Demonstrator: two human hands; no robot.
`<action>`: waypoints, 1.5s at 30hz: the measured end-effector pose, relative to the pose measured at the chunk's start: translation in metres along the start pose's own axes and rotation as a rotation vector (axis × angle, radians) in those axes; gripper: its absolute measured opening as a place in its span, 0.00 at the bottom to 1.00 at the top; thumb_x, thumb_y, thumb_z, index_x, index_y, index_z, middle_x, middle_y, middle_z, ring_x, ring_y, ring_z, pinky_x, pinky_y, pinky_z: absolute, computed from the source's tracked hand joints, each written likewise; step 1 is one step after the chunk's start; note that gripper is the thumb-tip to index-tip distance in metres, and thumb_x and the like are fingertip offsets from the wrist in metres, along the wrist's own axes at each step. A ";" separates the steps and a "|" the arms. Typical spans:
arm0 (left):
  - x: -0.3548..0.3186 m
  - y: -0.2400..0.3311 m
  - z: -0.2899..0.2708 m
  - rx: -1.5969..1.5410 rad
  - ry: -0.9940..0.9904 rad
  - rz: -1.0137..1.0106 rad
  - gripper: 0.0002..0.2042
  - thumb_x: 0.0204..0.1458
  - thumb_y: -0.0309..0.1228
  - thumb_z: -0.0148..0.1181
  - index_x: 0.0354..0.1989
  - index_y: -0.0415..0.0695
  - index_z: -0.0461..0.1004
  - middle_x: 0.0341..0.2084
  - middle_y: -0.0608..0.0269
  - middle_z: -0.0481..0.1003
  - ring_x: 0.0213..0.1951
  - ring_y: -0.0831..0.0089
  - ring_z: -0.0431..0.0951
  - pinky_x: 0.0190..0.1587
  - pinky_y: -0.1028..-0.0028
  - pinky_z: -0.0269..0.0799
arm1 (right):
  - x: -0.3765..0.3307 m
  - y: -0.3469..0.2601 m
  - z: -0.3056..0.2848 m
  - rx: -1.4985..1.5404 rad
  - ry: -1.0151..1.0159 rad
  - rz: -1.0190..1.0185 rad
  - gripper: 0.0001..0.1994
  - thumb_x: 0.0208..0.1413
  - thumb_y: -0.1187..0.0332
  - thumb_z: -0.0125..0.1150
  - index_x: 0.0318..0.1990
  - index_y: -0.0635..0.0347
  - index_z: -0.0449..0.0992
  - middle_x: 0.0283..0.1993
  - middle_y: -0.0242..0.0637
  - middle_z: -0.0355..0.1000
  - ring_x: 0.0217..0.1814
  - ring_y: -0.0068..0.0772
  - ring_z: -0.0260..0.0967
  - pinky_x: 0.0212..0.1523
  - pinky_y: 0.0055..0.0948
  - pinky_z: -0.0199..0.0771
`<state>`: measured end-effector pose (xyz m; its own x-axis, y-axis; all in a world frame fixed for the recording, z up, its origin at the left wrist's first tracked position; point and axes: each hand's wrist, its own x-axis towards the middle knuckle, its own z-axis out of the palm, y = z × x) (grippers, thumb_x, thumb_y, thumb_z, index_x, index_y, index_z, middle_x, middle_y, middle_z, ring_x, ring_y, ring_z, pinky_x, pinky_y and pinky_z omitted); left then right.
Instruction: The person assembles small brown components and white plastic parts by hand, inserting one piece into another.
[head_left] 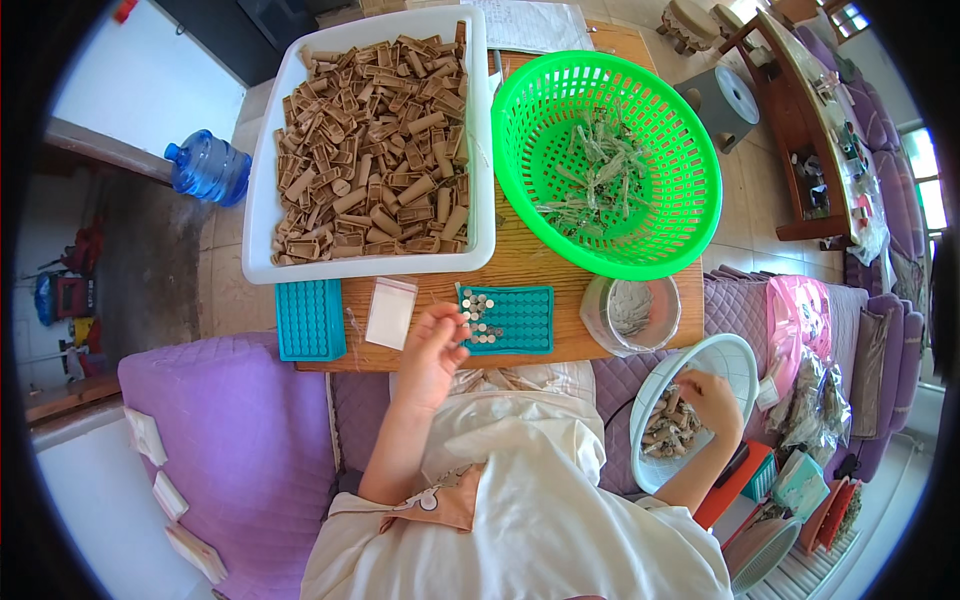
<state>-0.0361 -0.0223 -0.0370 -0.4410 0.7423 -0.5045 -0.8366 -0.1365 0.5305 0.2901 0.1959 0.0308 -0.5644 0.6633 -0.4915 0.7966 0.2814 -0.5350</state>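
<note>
Nearest the body, the right hand is reaching down into the white bowl that sits on the purple cushion off the table's near right corner; the fingers are curling into the heap of small brown-and-grey pieces, though whether they are already pinching one is hard to tell. The left hand is hovering over the near edge of the wooden table, thumb and forefinger pressing together on what looks like one small silver-topped piece at the left end of the teal tray.

The step in hand appears to be filling that tray slot by slot: a short cluster of round silver tops is already sitting in its left columns, while the rest of the grid is showing bare holes. The next move probably calls for a steady, upright placement into the adjoining free hole, and a fresh piece from the bowl.

A second teal tray is lying at the near left corner, a small clear bag beside it. Farther back, a white bin of brown tubes is standing along the far left, and a green basket of pale metal strips at the far right.
</note>
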 end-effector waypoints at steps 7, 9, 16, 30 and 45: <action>-0.008 0.024 -0.012 0.000 0.132 0.128 0.06 0.52 0.27 0.49 0.39 0.46 0.66 0.30 0.70 0.70 0.30 0.83 0.70 0.28 0.84 0.65 | 0.037 -0.069 -0.010 0.136 0.179 -0.265 0.09 0.44 0.78 0.54 0.36 0.66 0.72 0.30 0.41 0.70 0.32 0.28 0.69 0.32 0.23 0.67; -0.009 0.028 -0.003 0.104 0.057 0.181 0.06 0.51 0.26 0.50 0.38 0.45 0.66 0.29 0.69 0.70 0.28 0.86 0.67 0.27 0.85 0.62 | 0.071 -0.087 -0.010 0.430 0.169 -0.508 0.10 0.44 0.78 0.53 0.37 0.66 0.72 0.30 0.40 0.69 0.33 0.27 0.68 0.33 0.22 0.66; 0.007 0.069 0.026 0.790 0.075 0.615 0.04 0.51 0.24 0.49 0.35 0.41 0.68 0.28 0.70 0.71 0.25 0.87 0.63 0.26 0.85 0.59 | 0.202 -0.138 0.010 -0.507 0.120 -0.729 0.14 0.38 0.74 0.60 0.38 0.56 0.74 0.33 0.41 0.64 0.42 0.41 0.63 0.42 0.36 0.66; 0.131 0.132 0.033 2.192 0.200 0.825 0.06 0.46 0.26 0.49 0.32 0.41 0.72 0.28 0.57 0.73 0.36 0.58 0.72 0.40 0.64 0.69 | 0.192 -0.156 -0.008 0.661 0.345 -0.650 0.09 0.51 0.70 0.53 0.38 0.62 0.72 0.37 0.36 0.71 0.39 0.29 0.68 0.43 0.26 0.66; 0.147 0.133 0.048 2.299 0.084 0.283 0.14 0.42 0.19 0.47 0.41 0.39 0.66 0.30 0.45 0.73 0.37 0.54 0.73 0.47 0.58 0.63 | 0.149 -0.147 -0.004 1.875 -0.573 -1.018 0.15 0.53 0.73 0.51 0.49 0.57 0.66 0.33 0.27 0.59 0.26 0.17 0.49 0.25 0.13 0.54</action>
<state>-0.1967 0.1001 -0.0084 -0.4967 0.8177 -0.2908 0.8184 0.5529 0.1567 0.0902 0.2557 0.0389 -0.7972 0.4527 0.3995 -0.5887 -0.7297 -0.3477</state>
